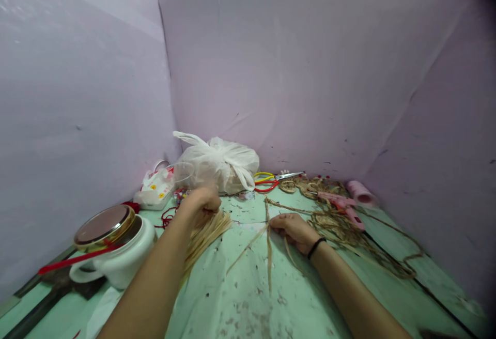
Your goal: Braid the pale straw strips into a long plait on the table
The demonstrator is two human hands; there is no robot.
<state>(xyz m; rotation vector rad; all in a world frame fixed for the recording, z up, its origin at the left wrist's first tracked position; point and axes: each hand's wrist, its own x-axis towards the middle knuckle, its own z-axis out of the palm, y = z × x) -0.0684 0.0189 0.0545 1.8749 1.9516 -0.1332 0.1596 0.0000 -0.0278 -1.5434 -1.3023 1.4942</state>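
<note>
My right hand (292, 228), with a dark band at the wrist, pinches pale raffia strands (268, 256) where they cross a braided cord. A few strand ends splay over the table below it. My left hand (205, 200) is partly blurred, its fingers curled closed above a bundle of pale raffia (207, 238). Whatever it may hold is hidden. A thin thread (250, 222) stretches across the gap between the bundle and my right hand.
Left stand a white mug (134, 256) with a gold-rimmed lid (104, 225) and a small white box (155, 191). Behind are a tied plastic bag (222, 163) and scissors (271, 180). Right lie tangled braided cord (333, 225), a pink glue gun (343, 204) and a pink thread spool (362, 194).
</note>
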